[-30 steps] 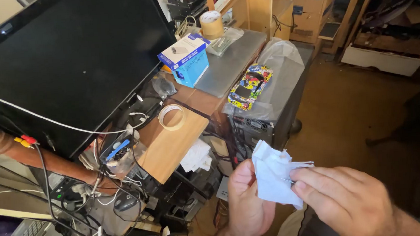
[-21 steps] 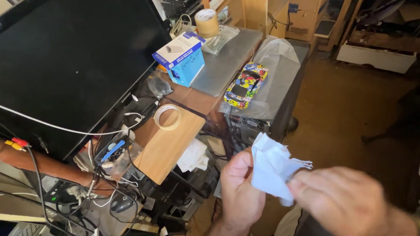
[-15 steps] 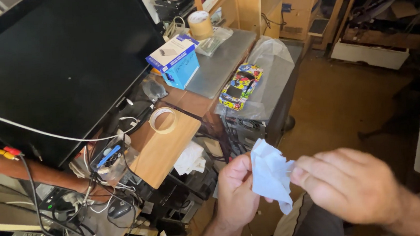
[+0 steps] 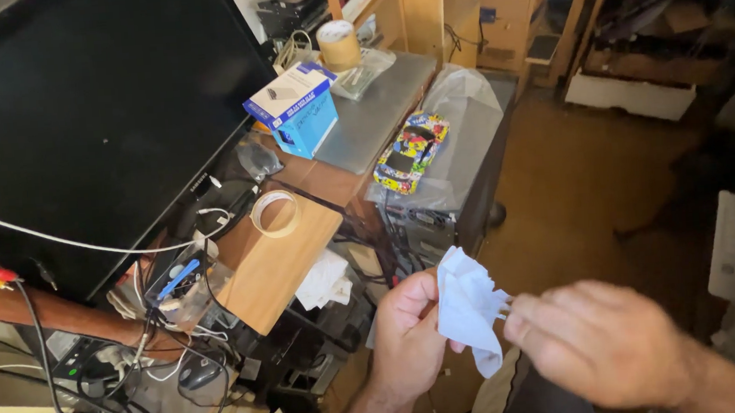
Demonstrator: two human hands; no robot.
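Tissue (image 4: 468,310) crumpled, white, pinched between both hands: left hand (image 4: 407,337) grips its left edge, right hand (image 4: 602,354) grasps right corner, above cluttered floor.

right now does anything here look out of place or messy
Yes: a multicoloured toy car lies on a plastic-covered computer tower, and cables tangle below the black monitor.
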